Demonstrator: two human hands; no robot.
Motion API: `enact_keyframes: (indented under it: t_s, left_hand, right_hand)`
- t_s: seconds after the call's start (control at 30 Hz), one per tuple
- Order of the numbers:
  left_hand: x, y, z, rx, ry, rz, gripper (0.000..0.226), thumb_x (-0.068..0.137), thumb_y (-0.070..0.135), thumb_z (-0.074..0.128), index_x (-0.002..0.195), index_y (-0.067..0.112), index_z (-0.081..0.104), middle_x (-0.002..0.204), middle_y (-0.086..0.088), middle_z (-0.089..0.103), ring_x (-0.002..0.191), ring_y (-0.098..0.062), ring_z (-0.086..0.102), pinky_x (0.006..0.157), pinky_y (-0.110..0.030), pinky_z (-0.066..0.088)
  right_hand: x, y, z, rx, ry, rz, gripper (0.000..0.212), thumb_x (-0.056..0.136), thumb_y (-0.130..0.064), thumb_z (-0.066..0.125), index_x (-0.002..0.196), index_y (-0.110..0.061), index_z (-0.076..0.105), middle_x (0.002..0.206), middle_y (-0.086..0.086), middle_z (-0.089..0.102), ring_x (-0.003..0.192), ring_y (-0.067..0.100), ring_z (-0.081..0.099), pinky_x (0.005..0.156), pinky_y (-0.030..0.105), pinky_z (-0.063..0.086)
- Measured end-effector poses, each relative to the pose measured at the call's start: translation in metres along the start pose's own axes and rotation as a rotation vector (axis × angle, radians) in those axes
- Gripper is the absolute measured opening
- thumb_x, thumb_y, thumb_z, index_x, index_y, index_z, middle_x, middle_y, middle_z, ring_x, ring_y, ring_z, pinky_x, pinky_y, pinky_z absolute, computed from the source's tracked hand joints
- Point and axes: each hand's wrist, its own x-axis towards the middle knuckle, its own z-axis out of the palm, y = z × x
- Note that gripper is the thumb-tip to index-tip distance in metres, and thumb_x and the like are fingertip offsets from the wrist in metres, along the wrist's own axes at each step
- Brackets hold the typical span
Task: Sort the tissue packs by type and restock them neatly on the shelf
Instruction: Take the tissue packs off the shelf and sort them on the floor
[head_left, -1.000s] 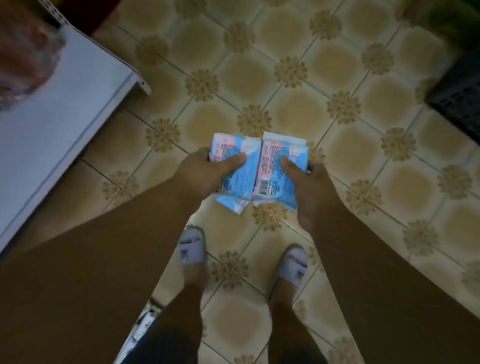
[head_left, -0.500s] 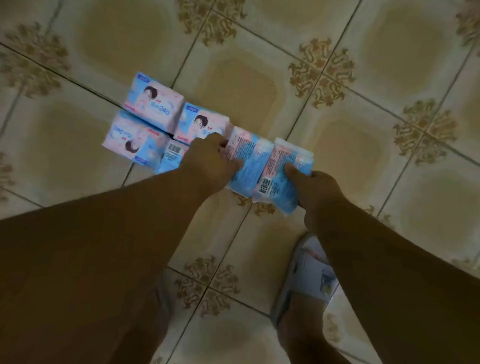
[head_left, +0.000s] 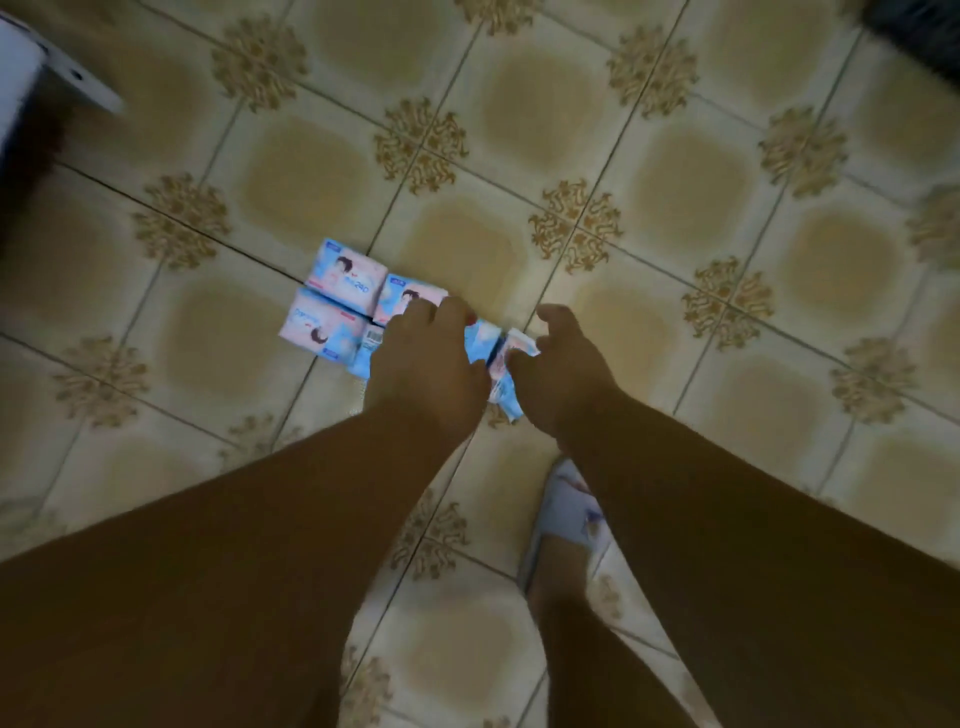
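A person bends over a tiled floor (head_left: 649, 171), both hands down on a row of pink-and-blue tissue packs.

The left hand (head_left: 423, 364) lies palm-down over one pack (head_left: 480, 343), fingers curled over its far edge, just beside three packs already on the floor: one at the back left (head_left: 348, 270), one in front of it (head_left: 317, 325), one at the back right (head_left: 405, 299). The right hand (head_left: 563, 371) sits at the end pack (head_left: 511, 364), thumb against its near side and fingers arched loosely above; whether they grip it cannot be told. A slippered foot (head_left: 566, 525) stands below, a white shelf corner (head_left: 57, 78) at upper left.
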Motion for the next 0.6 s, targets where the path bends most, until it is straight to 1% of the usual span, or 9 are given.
enact_keyframes:
  t_s: [0.03,0.1,0.2,0.27,0.33,0.4,0.47,0.57,0.6]
  left_hand:
    - [-0.022,0.018,-0.037,-0.022,0.058,0.037,0.04,0.086,0.022,0.064,0.124,0.018,0.055,0.122,-0.01,0.052,0.113,-0.032,0.049,0.091,-0.045,0.044]
    - [-0.064,0.05,-0.115,-0.068,0.155,0.066,0.04,0.084,0.018,0.065,0.123,0.017,0.057,0.122,-0.011,0.053,0.112,-0.033,0.05,0.089,-0.046,0.045]
    - [-0.119,0.09,-0.228,-0.113,0.305,0.079,0.041,0.08,0.021,0.059,0.121,0.017,0.059,0.119,-0.008,0.057,0.109,-0.031,0.054,0.09,-0.042,0.046]
    - [-0.147,0.114,-0.3,-0.1,0.411,0.099,0.041,0.078,0.021,0.061,0.12,0.019,0.06,0.119,-0.004,0.059,0.108,-0.027,0.056,0.091,-0.037,0.044]
    - [-0.178,0.136,-0.371,-0.077,0.544,0.091,0.041,0.078,0.019,0.065,0.119,0.021,0.061,0.117,-0.001,0.06,0.107,-0.025,0.057,0.089,-0.036,0.044]
    - [-0.213,0.154,-0.444,-0.074,0.742,0.065,0.041,0.077,0.02,0.063,0.118,0.021,0.062,0.115,0.0,0.06,0.107,-0.023,0.056,0.09,-0.034,0.044]
    - [-0.254,0.163,-0.511,-0.057,0.911,0.044,0.043,0.079,0.018,0.064,0.122,0.019,0.059,0.118,0.0,0.057,0.11,-0.021,0.056,0.094,-0.032,0.043]
    - [-0.322,0.166,-0.595,-0.058,1.116,-0.002,0.045,0.085,0.018,0.063,0.128,0.024,0.052,0.126,0.004,0.05,0.113,-0.017,0.055,0.093,-0.035,0.047]
    - [-0.345,0.163,-0.618,-0.046,1.177,-0.031,0.043,0.088,0.021,0.061,0.129,0.027,0.05,0.128,0.007,0.048,0.114,-0.014,0.053,0.091,-0.033,0.046]
  right_hand:
    - [-0.033,-0.029,-0.018,-0.022,0.002,-0.085,0.058,0.094,-0.017,0.056,0.148,-0.021,0.034,0.136,0.011,0.051,0.122,0.028,0.053,0.093,0.03,0.043]
    - [-0.101,-0.087,-0.054,-0.054,0.036,-0.227,0.056,0.094,-0.015,0.054,0.147,-0.026,0.036,0.137,0.009,0.05,0.118,0.025,0.055,0.087,0.025,0.04]
    - [-0.197,-0.173,-0.103,-0.108,0.089,-0.475,0.052,0.093,-0.015,0.054,0.142,-0.029,0.042,0.132,0.006,0.049,0.109,0.022,0.058,0.089,0.029,0.044]
    - [-0.253,-0.227,-0.13,-0.166,0.108,-0.654,0.052,0.092,-0.015,0.056,0.141,-0.027,0.044,0.133,0.004,0.046,0.11,0.022,0.056,0.091,0.031,0.045]
    - [-0.305,-0.28,-0.152,-0.225,0.146,-0.846,0.053,0.089,-0.017,0.059,0.14,-0.024,0.047,0.131,0.005,0.046,0.112,0.024,0.054,0.096,0.035,0.045]
    - [-0.353,-0.339,-0.17,-0.274,0.166,-1.032,0.054,0.086,-0.018,0.062,0.138,-0.02,0.05,0.128,0.007,0.047,0.114,0.026,0.053,0.098,0.039,0.045]
    - [-0.404,-0.399,-0.182,-0.273,0.18,-1.194,0.054,0.084,-0.019,0.065,0.137,-0.018,0.051,0.127,0.009,0.049,0.114,0.028,0.052,0.098,0.038,0.044]
    - [-0.492,-0.479,-0.183,-0.22,0.183,-1.415,0.053,0.087,-0.022,0.064,0.137,-0.022,0.048,0.123,0.004,0.049,0.106,0.021,0.052,0.092,0.036,0.045]
    - [-0.521,-0.5,-0.178,-0.2,0.162,-1.483,0.052,0.088,-0.023,0.063,0.137,-0.024,0.047,0.121,0.002,0.047,0.103,0.018,0.051,0.09,0.036,0.046]
